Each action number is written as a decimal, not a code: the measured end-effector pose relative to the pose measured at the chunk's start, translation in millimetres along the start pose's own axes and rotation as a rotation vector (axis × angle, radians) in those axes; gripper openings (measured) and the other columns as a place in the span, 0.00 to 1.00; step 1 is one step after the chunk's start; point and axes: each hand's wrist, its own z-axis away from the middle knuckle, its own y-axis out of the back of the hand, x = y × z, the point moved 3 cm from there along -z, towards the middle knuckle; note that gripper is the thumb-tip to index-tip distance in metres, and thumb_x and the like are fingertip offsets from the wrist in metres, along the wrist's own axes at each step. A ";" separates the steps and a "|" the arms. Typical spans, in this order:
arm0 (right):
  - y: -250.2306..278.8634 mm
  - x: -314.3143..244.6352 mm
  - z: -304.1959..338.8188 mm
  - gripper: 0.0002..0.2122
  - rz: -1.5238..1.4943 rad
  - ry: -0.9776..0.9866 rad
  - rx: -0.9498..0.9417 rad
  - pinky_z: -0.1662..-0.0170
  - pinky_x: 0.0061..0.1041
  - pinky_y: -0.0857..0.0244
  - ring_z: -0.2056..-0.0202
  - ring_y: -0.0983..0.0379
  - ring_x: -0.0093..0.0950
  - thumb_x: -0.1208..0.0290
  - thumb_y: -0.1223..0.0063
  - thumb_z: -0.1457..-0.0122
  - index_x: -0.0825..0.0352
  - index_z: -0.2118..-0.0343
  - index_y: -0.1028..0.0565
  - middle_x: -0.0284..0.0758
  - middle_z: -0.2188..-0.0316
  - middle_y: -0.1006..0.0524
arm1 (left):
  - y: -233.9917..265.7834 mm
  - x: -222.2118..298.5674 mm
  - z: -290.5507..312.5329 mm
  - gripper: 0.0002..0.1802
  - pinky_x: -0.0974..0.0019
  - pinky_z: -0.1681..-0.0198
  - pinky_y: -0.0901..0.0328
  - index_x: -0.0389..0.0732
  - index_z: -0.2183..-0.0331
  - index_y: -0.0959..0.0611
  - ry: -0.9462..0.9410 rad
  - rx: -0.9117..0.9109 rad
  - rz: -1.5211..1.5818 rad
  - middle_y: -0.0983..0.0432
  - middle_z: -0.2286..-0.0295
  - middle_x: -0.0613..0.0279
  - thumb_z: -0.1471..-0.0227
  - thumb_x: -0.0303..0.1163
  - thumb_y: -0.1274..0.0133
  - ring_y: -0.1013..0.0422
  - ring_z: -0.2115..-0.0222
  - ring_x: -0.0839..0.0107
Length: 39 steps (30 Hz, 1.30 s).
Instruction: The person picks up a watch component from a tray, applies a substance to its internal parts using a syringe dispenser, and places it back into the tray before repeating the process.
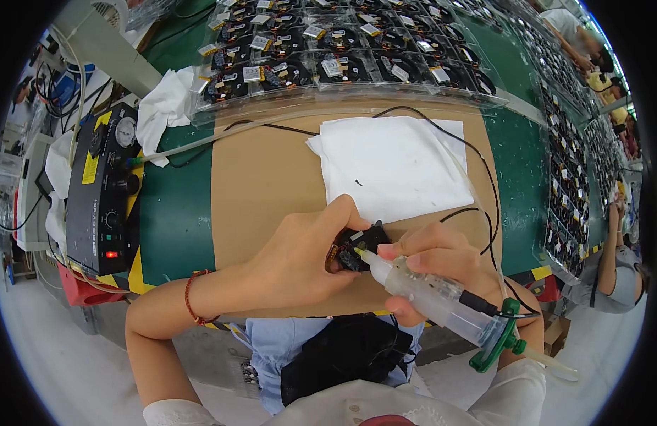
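My left hand (pixel 300 259) has its grip pinching a small black part (pixel 357 245), right hand (pixel 442 266) wrapped tight around a clear syringe (pixel 431 291), tip touching it.

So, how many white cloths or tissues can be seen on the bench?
3. One flat white sheet lies on the brown mat. One crumpled cloth sits beside the black control box. Another white cloth lies left of that box. More may be hidden.

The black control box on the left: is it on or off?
On, it seems: a small red light glows low on the black control box, below its knobs.
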 end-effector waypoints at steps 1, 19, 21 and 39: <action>-1.1 0.4 0.5 0.22 -0.002 0.016 0.011 0.82 0.22 0.35 0.80 0.29 0.29 0.67 0.33 0.65 0.65 0.67 0.34 0.38 0.71 0.25 | 0.5 0.5 0.2 0.21 0.66 0.80 0.37 0.35 0.66 0.34 0.001 -0.003 -0.003 0.30 0.80 0.55 0.65 0.20 0.44 0.30 0.82 0.62; -2.6 -1.8 0.0 0.21 -0.035 0.123 -0.019 0.85 0.22 0.37 0.84 0.31 0.30 0.69 0.35 0.62 0.69 0.67 0.35 0.45 0.70 0.27 | 0.2 -2.3 0.7 0.22 0.61 0.79 0.37 0.35 0.66 0.35 -0.047 0.007 -0.015 0.29 0.77 0.50 0.66 0.19 0.45 0.30 0.80 0.54; -3.7 -0.8 1.2 0.21 -0.042 0.136 -0.011 0.85 0.22 0.37 0.84 0.32 0.30 0.69 0.35 0.62 0.69 0.67 0.35 0.45 0.70 0.27 | 0.5 -2.3 0.7 0.22 0.61 0.79 0.37 0.35 0.66 0.35 -0.046 0.003 -0.014 0.28 0.76 0.50 0.66 0.19 0.44 0.30 0.80 0.53; -6.0 -1.3 -0.6 0.21 -0.036 0.187 -0.015 0.86 0.22 0.38 0.86 0.34 0.29 0.70 0.35 0.62 0.71 0.67 0.35 0.47 0.71 0.27 | 0.8 -2.9 2.1 0.24 0.69 0.73 0.33 0.35 0.63 0.32 -0.055 0.017 -0.070 0.26 0.75 0.54 0.66 0.23 0.41 0.26 0.75 0.65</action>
